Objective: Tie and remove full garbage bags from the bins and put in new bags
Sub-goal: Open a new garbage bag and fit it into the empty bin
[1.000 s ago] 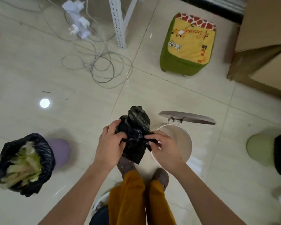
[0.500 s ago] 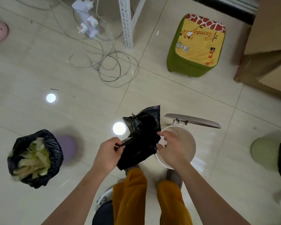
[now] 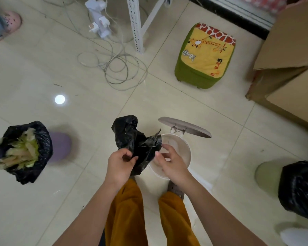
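A crumpled black bag (image 3: 135, 142) hangs over the floor, just left of the open white bin (image 3: 183, 148). The left hand (image 3: 119, 166) pinches it; the right hand (image 3: 171, 164) hovers relaxed beside it over the bin.

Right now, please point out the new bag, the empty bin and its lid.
new bag (image 3: 137, 141), head view, on the crumpled black middle.
empty bin (image 3: 186, 144), head view, on the bare inner wall at the right.
lid (image 3: 185, 126), head view, on the raised flat top.

Mustard-orange trousers (image 3: 126, 210), bare forearms
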A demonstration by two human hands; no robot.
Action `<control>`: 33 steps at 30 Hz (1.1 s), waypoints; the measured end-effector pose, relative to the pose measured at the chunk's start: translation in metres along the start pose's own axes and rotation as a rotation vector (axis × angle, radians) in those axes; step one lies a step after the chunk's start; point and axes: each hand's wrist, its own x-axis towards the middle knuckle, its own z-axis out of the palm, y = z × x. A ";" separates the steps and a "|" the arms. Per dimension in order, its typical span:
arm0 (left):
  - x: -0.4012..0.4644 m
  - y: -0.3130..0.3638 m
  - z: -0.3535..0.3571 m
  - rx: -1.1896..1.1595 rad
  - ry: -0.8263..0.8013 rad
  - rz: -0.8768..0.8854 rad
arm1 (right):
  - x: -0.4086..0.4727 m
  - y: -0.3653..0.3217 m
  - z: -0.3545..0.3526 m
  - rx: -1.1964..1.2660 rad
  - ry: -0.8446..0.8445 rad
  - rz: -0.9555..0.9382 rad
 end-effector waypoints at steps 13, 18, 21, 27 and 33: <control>-0.069 -0.014 0.042 -0.188 -0.114 -0.008 | -0.036 0.019 -0.011 0.204 0.045 -0.031; -0.080 -0.017 0.045 -0.214 -0.189 0.069 | -0.036 0.027 -0.007 0.129 -0.043 -0.013; -0.085 -0.016 0.042 -0.272 -0.256 0.028 | -0.036 0.025 -0.006 0.032 -0.056 -0.027; -0.079 -0.008 0.026 -0.598 -0.015 -0.366 | -0.040 0.028 -0.020 -0.119 -0.103 -0.053; -0.049 -0.011 0.019 -0.962 0.027 -0.796 | -0.050 0.050 -0.037 -0.244 -0.158 -0.122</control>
